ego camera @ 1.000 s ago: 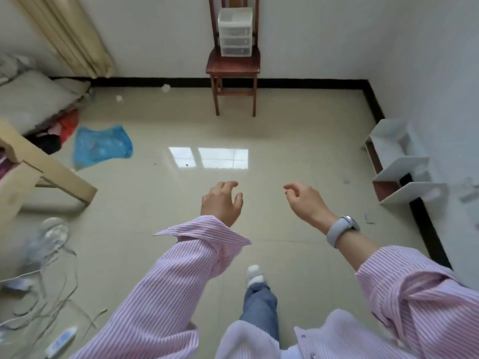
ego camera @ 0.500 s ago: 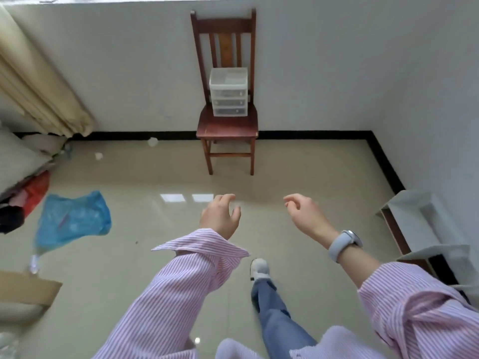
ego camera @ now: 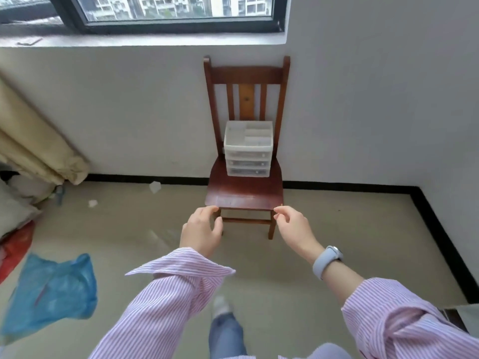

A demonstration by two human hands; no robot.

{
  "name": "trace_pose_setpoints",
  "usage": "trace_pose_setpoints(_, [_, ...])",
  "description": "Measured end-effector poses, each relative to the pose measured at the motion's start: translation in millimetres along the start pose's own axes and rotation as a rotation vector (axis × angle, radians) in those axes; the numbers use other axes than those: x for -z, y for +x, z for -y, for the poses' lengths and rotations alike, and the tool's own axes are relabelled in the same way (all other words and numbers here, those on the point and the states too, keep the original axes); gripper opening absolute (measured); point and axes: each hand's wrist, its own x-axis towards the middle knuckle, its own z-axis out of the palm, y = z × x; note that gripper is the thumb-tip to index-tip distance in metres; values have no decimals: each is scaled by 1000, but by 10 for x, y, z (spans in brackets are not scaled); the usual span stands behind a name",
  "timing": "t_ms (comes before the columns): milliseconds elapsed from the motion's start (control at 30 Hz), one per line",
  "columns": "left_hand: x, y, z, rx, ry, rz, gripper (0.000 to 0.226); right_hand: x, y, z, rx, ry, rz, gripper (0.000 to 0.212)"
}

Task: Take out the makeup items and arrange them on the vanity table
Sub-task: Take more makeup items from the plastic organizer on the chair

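A small clear plastic drawer organiser point(ego camera: 248, 149) with three drawers stands on the seat of a brown wooden chair point(ego camera: 245, 195) against the far wall. What lies in the drawers is too small to make out. My left hand point(ego camera: 201, 233) and my right hand point(ego camera: 294, 226) are both stretched out in front of me, short of the chair's front edge. Their fingers are loosely curled and hold nothing. A pale watch sits on my right wrist.
A blue plastic bag point(ego camera: 51, 291) lies on the tiled floor at the left, beside a red bag point(ego camera: 15, 244). A beige curtain point(ego camera: 33, 143) hangs at the left wall. Scraps of white paper point(ego camera: 155, 187) lie near the skirting. A window point(ego camera: 166, 11) is above.
The view has tilted up and come closer to the chair; the window now shows. Both hands have stayed raised in front of me, empty.
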Motion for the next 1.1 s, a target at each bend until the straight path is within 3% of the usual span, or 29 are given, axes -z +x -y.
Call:
trace_pose_setpoints(167, [-251, 1618, 333, -15, -27, 20, 34, -410, 1474, 56, -117, 135, -93, 31])
trace_pose_setpoints(367, [-662, 3525, 757, -122, 23, 137, 38, -923, 3316, 81, -396, 377, -173, 31])
trace_pose_setpoints(533, [-1235, 4669, 873, -245, 36, 171, 41, -1182, 4455, -8, -600, 849, -204, 33])
trace_pose_setpoints(600, [-1514, 4941, 895, -329, 62, 161, 45, -1265, 4802, -99, -654, 1005, -210, 35])
trace_pose_setpoints(767, [-2064, 5140, 1061, -573, 298, 219, 62, -1443, 5265, -320, -815, 1315, -203, 16])
trace_pose_setpoints(900, [-2259, 5142, 1226, -603, 385, 247, 59, -1524, 5358, -481, -871, 1400, -149, 19])
trace_pose_setpoints(1100, [-2231, 5166, 1205, -538, 295, 309, 57, -1579, 5211, -538, -863, 1447, -106, 31])
